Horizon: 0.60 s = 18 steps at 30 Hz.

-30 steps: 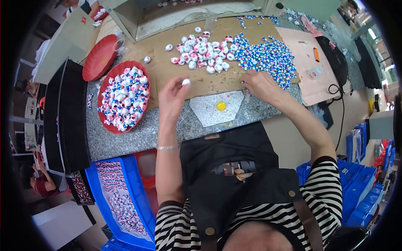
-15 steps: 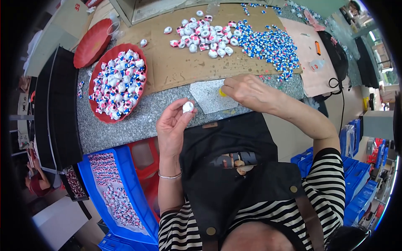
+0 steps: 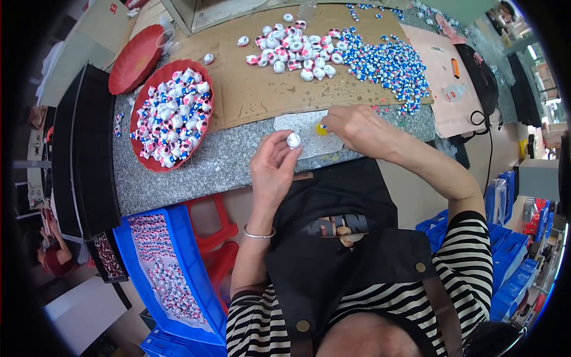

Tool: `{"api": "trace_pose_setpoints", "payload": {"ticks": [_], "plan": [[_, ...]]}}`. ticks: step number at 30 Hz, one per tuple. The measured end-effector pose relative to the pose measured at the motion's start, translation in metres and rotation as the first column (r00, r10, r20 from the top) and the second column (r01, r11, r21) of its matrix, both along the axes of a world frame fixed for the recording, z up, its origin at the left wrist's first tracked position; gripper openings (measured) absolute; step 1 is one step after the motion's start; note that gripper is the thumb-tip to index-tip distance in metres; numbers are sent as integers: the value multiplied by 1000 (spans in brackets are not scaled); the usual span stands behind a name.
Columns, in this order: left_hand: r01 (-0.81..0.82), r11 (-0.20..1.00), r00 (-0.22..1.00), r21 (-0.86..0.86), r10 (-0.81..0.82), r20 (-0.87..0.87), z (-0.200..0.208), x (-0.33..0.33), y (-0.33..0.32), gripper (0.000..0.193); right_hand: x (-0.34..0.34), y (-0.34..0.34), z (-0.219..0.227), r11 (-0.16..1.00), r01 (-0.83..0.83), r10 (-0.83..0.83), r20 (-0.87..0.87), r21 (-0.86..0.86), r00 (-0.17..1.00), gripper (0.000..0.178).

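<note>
My left hand (image 3: 273,168) pinches a small white rounded plastic piece (image 3: 294,140) between thumb and fingers, above the front edge of the counter. Just right of it, my right hand (image 3: 363,132) has its fingertips pressed together at a small yellow spot or dish (image 3: 321,130) on a whitish sheet (image 3: 306,153). What those fingertips hold, if anything, is too small to make out. Beyond the hands lie a pile of white-and-pink rounded pieces (image 3: 297,49) and a heap of small blue-and-white pieces (image 3: 386,65).
A red scalloped bowl (image 3: 136,134) full of white, pink and blue figures stands at left, with another red dish (image 3: 135,59) behind it. Cardboard (image 3: 256,98) covers the counter. An orange cutter (image 3: 455,68) lies at right. Below left is a blue crate (image 3: 199,279) of small pieces.
My left hand has moved right, carrying the white piece closer to my right hand. My right hand has shifted slightly right and stays by the yellow spot.
</note>
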<state>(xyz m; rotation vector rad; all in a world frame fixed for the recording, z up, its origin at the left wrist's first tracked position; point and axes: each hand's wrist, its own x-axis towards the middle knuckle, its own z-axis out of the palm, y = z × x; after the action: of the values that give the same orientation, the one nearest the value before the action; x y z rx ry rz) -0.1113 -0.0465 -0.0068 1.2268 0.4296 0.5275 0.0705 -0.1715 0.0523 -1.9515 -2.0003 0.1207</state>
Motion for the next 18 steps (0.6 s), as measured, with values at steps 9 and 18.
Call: {"api": "trace_pose_setpoints", "payload": {"ticks": [9,18], "plan": [[-1,926,995,377,-38,96,-5,17,-24,35,-11,-15,5,920,156,-392,-856,-360,337,18],[480,877,875,19,-477,-83,20,11,-6,27,-19,-32,9,984,57,44,-546,166,837,17]]}}
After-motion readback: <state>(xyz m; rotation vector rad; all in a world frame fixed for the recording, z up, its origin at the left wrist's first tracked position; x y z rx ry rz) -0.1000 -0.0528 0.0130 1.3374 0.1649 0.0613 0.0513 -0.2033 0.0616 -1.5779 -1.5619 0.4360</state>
